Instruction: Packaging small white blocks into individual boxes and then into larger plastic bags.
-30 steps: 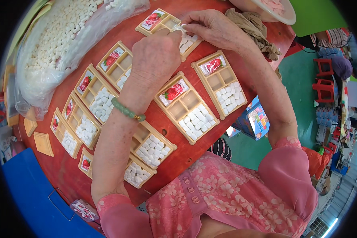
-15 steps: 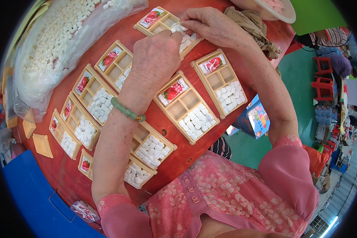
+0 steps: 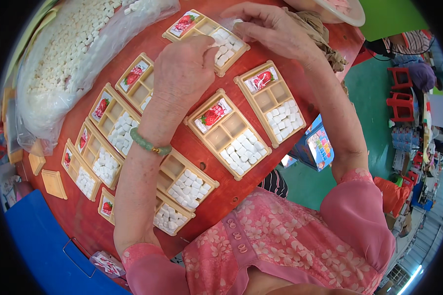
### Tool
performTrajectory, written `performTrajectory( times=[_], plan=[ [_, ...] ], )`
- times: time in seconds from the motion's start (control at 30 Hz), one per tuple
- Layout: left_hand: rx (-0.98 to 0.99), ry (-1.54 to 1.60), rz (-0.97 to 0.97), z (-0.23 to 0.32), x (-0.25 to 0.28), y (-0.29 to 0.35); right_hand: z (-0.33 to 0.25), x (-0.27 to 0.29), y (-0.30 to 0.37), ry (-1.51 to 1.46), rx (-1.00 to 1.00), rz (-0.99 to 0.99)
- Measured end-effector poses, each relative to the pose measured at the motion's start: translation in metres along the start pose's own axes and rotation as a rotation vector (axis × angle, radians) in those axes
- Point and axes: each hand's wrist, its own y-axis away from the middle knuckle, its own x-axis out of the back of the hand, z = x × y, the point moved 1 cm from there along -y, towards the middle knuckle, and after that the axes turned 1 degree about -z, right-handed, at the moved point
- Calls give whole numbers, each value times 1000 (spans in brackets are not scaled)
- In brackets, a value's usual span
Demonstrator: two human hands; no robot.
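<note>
A cream compartment tray [image 3: 220,70] lies at the far edge of the group, with a strawberry-print packet [image 3: 185,24] in one compartment and white marshmallows [image 3: 226,46] in the largest. My left hand [image 3: 184,69], wearing a green bead bracelet [image 3: 149,142], reaches over this tray's near left side. Its fingers are curled together by the marshmallows, and what they pinch is hidden. Just beyond the tray's right end, my right hand [image 3: 275,32] is closed with a white marshmallow [image 3: 237,21] showing at its fingertips.
Several similar trays, such as one in the middle [image 3: 229,132] and one at right [image 3: 270,103], cover the red table [image 3: 206,162]. A clear bag of marshmallows [image 3: 69,64] lies far left. A brown cloth [image 3: 325,42] and white basin [image 3: 347,14] are far right.
Both hands have drawn apart: my left slightly left and nearer, my right slightly right and off the tray. More of the far tray's marshmallows now show.
</note>
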Motion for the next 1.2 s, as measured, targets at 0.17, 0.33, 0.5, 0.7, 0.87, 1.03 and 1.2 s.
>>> performTrajectory(
  times=[0.17,0.33,0.5,0.7,0.87,1.03,1.2],
  plan=[
    [37,-117,-52,2,7,3,4,-15,16,597,274,116],
    [30,-160,-93,1,5,5,9,-23,21,600,239,130],
    [22,-194,-92,1,3,6,2,-26,23,786,238,128],
    [-16,-189,-56,3,5,6,-2,-29,23,969,337,125],
    [-23,-181,-60,3,4,6,-4,-27,23,974,280,147],
    [-36,-183,-83,1,3,7,-4,-30,23,877,275,117],
    [-29,-201,-109,1,2,8,-2,-29,23,927,275,103]
  ],
)
